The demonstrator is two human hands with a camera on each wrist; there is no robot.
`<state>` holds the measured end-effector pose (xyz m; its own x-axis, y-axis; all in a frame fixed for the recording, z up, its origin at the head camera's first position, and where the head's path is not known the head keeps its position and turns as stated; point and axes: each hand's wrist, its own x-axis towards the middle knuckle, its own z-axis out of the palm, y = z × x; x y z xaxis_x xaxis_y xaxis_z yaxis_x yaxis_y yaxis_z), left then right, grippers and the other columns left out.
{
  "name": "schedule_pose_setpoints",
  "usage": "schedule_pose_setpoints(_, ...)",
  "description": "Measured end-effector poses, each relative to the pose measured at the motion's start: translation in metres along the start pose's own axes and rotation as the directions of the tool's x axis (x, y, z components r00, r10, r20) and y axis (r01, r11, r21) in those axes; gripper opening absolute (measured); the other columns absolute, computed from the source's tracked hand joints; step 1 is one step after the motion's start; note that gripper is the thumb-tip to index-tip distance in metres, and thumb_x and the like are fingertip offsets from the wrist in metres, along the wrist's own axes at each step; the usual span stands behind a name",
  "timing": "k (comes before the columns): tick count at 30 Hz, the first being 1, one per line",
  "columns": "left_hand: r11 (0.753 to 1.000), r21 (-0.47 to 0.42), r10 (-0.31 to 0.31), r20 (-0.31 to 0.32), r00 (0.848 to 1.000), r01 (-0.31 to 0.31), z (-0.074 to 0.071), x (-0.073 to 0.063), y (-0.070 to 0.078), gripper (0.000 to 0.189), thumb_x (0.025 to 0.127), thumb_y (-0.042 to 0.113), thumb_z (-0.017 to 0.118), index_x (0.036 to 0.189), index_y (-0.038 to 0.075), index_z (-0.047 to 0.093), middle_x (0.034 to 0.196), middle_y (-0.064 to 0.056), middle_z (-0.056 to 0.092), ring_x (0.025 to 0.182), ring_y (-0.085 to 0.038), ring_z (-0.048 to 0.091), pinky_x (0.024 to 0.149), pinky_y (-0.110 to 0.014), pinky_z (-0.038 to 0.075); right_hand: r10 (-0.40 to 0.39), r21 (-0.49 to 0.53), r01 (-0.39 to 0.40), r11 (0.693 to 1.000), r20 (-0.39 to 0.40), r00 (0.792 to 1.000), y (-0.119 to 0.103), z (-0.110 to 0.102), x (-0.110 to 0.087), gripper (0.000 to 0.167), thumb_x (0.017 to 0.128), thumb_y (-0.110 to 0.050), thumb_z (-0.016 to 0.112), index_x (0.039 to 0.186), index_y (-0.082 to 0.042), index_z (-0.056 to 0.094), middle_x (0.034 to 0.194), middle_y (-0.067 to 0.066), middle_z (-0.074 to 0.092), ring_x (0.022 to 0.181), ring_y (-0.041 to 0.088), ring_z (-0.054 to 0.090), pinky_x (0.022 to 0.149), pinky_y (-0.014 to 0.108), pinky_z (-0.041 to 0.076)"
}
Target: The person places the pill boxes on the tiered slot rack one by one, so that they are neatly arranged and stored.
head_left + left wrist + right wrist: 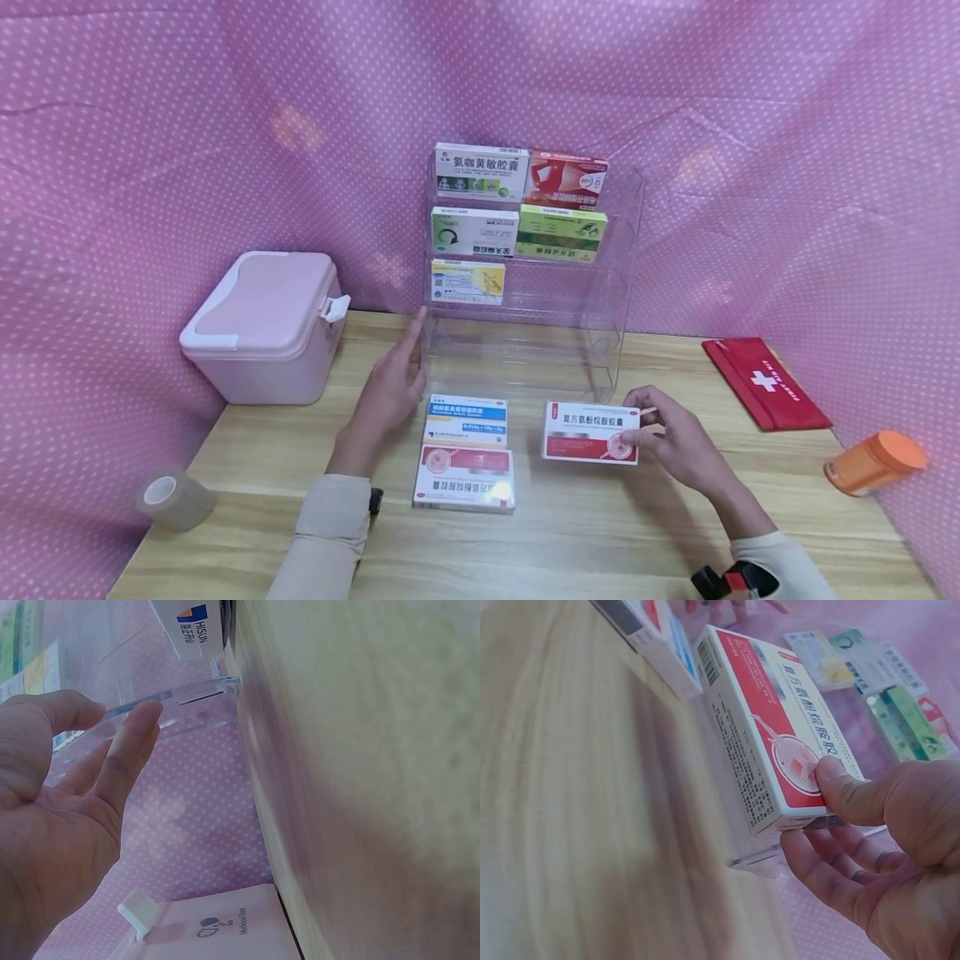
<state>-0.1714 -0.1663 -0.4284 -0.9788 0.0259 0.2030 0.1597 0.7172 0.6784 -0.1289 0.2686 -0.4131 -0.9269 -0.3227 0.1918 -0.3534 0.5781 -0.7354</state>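
Now, right hand (675, 435): pinching a white-and-red medicine box (585, 433), centre right, lettered "复方氨酚烷胺胶囊"
Left hand (386, 385): pinching the clear rack (525, 314), mid-frame
Red pouch (780, 398), right: "FIRST AID KIT"

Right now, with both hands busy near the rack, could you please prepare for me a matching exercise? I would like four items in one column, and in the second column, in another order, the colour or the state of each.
Column one
1. Left hand
2. Right hand
3. Pouch
4. Bottle

Column two
A. Orange
B. Holding a red-and-white box
C. Red with white print
D. Touching the rack

Right pairs: 1-D, 2-B, 3-C, 4-A
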Motion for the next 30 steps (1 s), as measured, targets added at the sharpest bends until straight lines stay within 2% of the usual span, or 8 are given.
schedule_pose_setpoints(7,1.000,-0.003,-0.001,0.002,1.000,0.001,0.001,0.000,0.000,0.112,0.103,0.004,0.067,0.164,0.061,-0.006,0.179,-0.005,0.029,0.155,-0.040,0.047,0.124,-0.058,0.048,-0.048,-0.044,0.045,0.998,-0.052,0.998,-0.005,-0.008,0.003,0.040,0.085,0.000,0.087,0.116,-0.009,0.064,0.106,0.008,0.074,0.091,0.006,0.066,0.070,0.021,0.056)
schedule_pose_setpoints(15,1.000,-0.006,0.000,-0.002,1.000,0.000,0.001,0.000,0.001,0.110,0.102,0.003,0.067,0.168,0.056,-0.003,0.179,-0.006,0.031,0.151,-0.039,0.052,0.124,-0.058,0.049,-0.093,-0.084,0.084,0.993,-0.114,0.989,-0.010,-0.019,0.007,0.041,0.083,0.001,0.089,0.115,-0.006,0.065,0.111,0.011,0.073,0.094,0.001,0.066,0.076,0.018,0.059)
schedule_pose_setpoints(21,1.000,-0.015,-0.006,-0.003,1.000,0.006,0.001,0.000,0.000,0.111,0.102,0.003,0.068,0.167,0.059,-0.003,0.178,-0.007,0.033,0.149,-0.040,0.054,0.123,-0.058,0.050,-0.086,-0.109,0.070,0.992,-0.158,0.984,-0.017,-0.038,0.012,0.043,0.084,0.003,0.087,0.119,-0.003,0.063,0.115,0.015,0.071,0.095,-0.005,0.063,0.075,0.014,0.057)
schedule_pose_setpoints(26,1.000,-0.015,-0.005,0.000,1.000,0.005,0.001,0.000,0.000,0.109,0.102,0.003,0.067,0.169,0.055,-0.001,0.179,-0.006,0.030,0.153,-0.039,0.050,0.124,-0.058,0.048,-0.052,-0.124,0.029,0.992,-0.179,0.982,-0.022,-0.052,0.016,0.045,0.087,0.002,0.085,0.125,-0.003,0.060,0.119,0.017,0.069,0.097,-0.009,0.060,0.070,0.014,0.058)
schedule_pose_setpoints(30,1.000,-0.012,-0.004,-0.001,1.000,0.004,0.001,0.000,0.000,0.109,0.102,0.002,0.067,0.169,0.054,-0.001,0.179,-0.004,0.029,0.153,-0.039,0.050,0.124,-0.057,0.048,-0.053,-0.126,0.026,0.992,-0.215,0.975,-0.025,-0.060,0.022,0.044,0.088,0.003,0.084,0.125,-0.001,0.061,0.117,0.020,0.070,0.096,-0.010,0.059,0.068,0.013,0.057)
